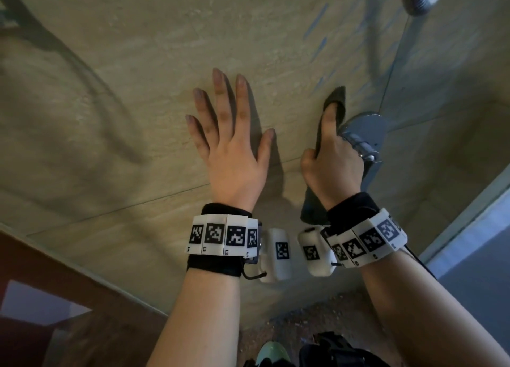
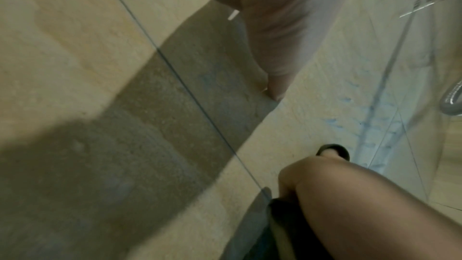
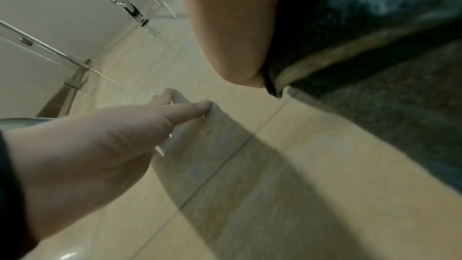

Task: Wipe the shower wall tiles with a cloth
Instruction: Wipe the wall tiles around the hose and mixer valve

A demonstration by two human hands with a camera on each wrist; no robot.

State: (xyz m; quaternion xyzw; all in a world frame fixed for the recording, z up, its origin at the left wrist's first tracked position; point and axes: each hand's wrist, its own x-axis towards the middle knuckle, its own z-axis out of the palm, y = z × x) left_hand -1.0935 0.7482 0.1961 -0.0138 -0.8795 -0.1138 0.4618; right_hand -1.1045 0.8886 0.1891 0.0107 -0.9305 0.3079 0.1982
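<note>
Two hands meet the tiled wall (image 1: pixel 124 134): left (image 1: pixel 234 151) spread flat, right (image 1: pixel 331 165) clutching a dark cloth (image 1: pixel 313 209).

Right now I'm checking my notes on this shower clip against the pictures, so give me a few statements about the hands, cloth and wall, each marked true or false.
1. The left hand lies flat on the wall tiles, fingers spread. True.
2. The right hand holds a dark cloth. True.
3. The left hand grips the cloth. False: it holds nothing.
4. The cloth is white. False: it is dark.
5. A metal fitting sits just beyond the right hand. True.
</note>
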